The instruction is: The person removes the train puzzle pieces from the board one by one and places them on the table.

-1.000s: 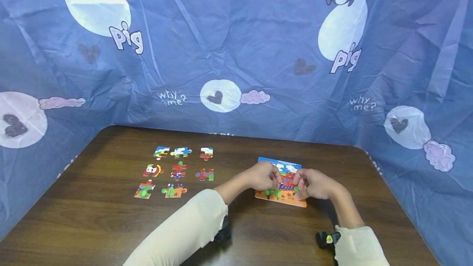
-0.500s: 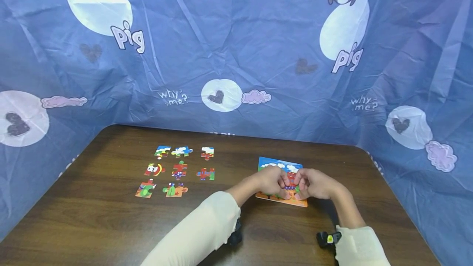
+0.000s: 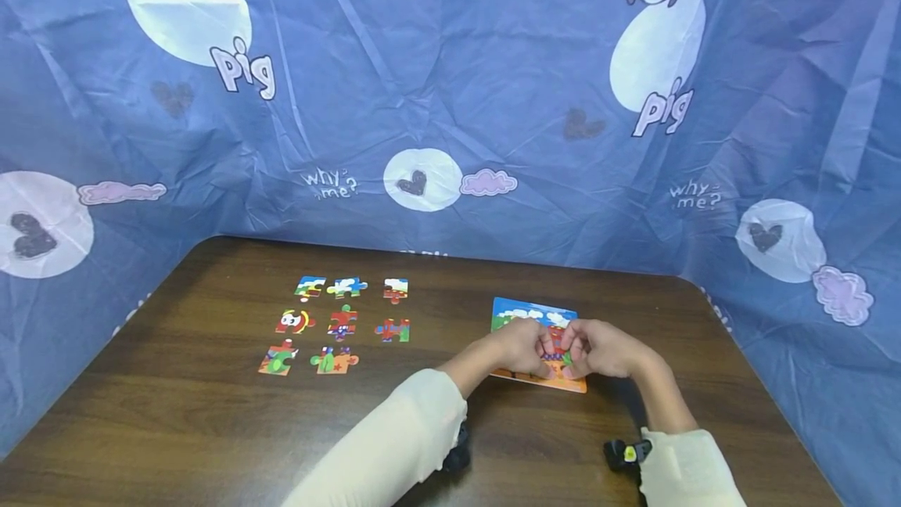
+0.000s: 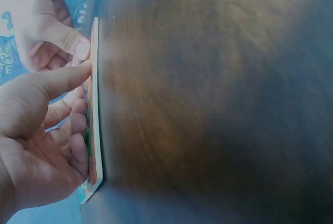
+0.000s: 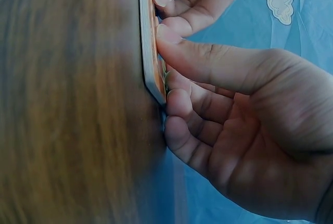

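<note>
A small picture jigsaw puzzle [image 3: 531,311], blue sky above and orange ground below, lies flat on the table right of centre. Over its lower left part is my left hand [image 3: 522,344], fingers curled and fingertips on the surface. My right hand [image 3: 607,347] is bent over the right part, thumb and fingers gripping at a spot with some green in it. Both wrist views show the puzzle edge-on as a thin board [image 4: 97,140], thumbs [image 5: 171,39] against its face. The hands almost touch. The exact piece between the fingertips is mostly hidden.
Several loose jigsaw pieces [image 3: 342,322] lie apart in rough rows on the left of the brown wooden table [image 3: 211,429]. A blue patterned cloth [image 3: 436,84] hangs behind the table and along its sides.
My left hand has moved right over the puzzle, close up to the right hand, and covers more of the picture. The right hand has hardly moved; the loose pieces stay in place.
</note>
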`<state>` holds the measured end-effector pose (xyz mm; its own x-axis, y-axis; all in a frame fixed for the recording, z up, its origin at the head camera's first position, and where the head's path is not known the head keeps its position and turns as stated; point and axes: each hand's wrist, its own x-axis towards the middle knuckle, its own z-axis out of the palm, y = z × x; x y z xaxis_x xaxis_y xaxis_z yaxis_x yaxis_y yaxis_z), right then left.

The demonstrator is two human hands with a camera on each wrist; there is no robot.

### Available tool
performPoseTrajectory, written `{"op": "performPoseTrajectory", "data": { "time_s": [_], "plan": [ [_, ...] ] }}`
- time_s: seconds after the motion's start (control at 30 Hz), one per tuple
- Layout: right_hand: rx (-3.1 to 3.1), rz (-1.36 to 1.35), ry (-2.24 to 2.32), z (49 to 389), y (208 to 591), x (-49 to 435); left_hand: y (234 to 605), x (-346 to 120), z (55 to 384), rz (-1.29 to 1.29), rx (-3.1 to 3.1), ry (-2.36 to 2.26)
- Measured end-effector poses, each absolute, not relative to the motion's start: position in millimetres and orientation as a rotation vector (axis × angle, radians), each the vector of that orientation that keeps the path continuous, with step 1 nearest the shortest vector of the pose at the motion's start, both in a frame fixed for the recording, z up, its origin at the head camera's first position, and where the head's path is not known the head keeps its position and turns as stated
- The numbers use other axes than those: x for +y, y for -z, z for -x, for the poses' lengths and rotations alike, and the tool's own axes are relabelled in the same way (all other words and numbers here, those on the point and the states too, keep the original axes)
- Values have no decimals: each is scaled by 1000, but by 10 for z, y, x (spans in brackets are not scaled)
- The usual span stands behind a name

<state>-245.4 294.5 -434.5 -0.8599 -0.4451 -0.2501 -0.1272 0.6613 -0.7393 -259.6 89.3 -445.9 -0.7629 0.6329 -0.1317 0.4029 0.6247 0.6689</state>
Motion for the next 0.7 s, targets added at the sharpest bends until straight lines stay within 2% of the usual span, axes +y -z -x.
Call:
{"op": "performPoseTrajectory", "data": {
  "time_s": [0.37, 0.7],
  "plan": [
    [2454, 452, 1055, 2474, 4338, 2979, 4404, 916, 2574, -713, 2472, -877],
    [2567, 341, 1025, 2458, 4332, 3073, 4423, 931, 2584, -678, 2453, -872]
  ]
}}
